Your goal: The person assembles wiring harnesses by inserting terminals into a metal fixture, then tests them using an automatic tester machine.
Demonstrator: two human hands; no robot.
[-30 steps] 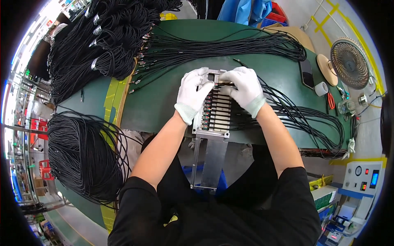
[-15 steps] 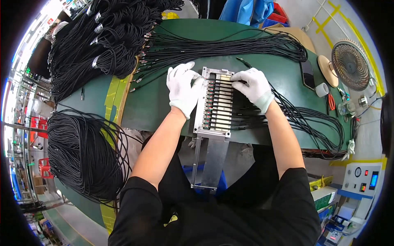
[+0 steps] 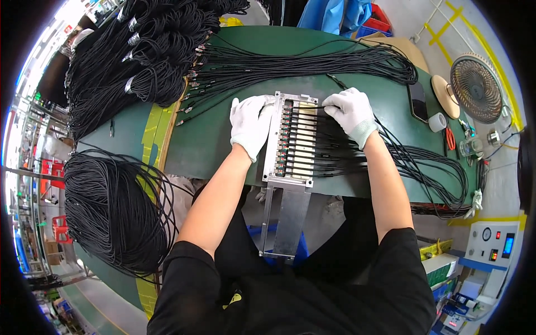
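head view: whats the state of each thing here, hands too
left hand: gloved, at the metal fixture's left edge
right hand: gloved, pinching a black cable
black cable: stretched from the fixture's far end
metal fixture: slots filled with cable ends
tied cable bundles: coiled, silver bands on
phone: lying, screen dark
fan: spinning or not unclear
control box: displays lit

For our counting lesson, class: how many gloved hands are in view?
2: the left hand beside the metal fixture's left edge, and the right hand off its upper right, pinching a black cable. Both show plainly; others may be hidden.
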